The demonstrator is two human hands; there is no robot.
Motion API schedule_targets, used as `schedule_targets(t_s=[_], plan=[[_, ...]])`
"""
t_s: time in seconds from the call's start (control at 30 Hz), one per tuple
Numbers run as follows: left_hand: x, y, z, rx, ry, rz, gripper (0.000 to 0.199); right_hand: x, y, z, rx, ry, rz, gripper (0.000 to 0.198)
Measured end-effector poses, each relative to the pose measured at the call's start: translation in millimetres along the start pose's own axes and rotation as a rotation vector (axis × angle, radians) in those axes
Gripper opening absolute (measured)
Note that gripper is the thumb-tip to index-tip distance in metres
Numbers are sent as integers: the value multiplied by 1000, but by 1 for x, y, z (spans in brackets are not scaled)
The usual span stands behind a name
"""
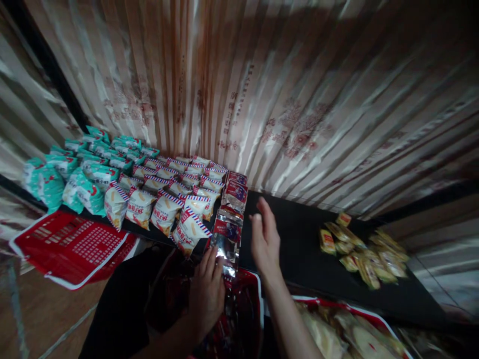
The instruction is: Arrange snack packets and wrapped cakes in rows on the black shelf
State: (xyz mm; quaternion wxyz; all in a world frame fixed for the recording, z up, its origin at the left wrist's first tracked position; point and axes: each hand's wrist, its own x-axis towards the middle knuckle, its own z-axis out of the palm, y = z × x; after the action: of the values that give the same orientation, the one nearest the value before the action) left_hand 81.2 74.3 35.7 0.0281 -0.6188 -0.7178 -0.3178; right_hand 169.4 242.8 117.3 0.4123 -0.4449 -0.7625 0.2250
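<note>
My left hand [207, 286] lies with its fingers stretched forward on the near end of a column of dark red and silver snack packets [227, 232]. These packets run back across the black shelf [290, 224] toward the curtain. To the right of the column, my right hand [265, 239] is raised over the shelf, thumb and fingers apart, with nothing in it. Rows of white snack bags [164, 212] with striped tops stand just left of the red packets. Below my left hand is a red basket [258, 294] holding more dark red packets.
Teal snack bags [93, 172] stand in rows at the far left. Yellow-wrapped packets [368, 262] lie loosely at the right of the shelf. A red basket [86, 249] sits low at left, another basket [374, 319] with pale packages at lower right. A pleated curtain [239, 89] hangs behind.
</note>
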Motion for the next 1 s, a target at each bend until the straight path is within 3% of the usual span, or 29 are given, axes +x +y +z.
schedule_targets(t_s=[0.17,0.3,0.47,0.57,0.7,0.83,1.0], plan=[[8,-9,9,23,7,42,53,35,48,33,-111,-183,328,63],[10,-12,22,7,-16,19,52,46,76,55,-83,-218,280,63],[12,-8,24,10,-44,-2,50,45,78,61,-147,-258,284,59],[14,-5,14,9,-13,27,47,44,69,56,-172,-198,268,58],[9,-10,-7,-6,133,54,39,25,38,43,-115,-38,83,49],[-3,-36,-27,3,303,-102,37,-21,-6,28,85,-200,57,39],[-10,-69,-35,-70,285,-209,37,-63,-46,39,116,-383,103,45]])
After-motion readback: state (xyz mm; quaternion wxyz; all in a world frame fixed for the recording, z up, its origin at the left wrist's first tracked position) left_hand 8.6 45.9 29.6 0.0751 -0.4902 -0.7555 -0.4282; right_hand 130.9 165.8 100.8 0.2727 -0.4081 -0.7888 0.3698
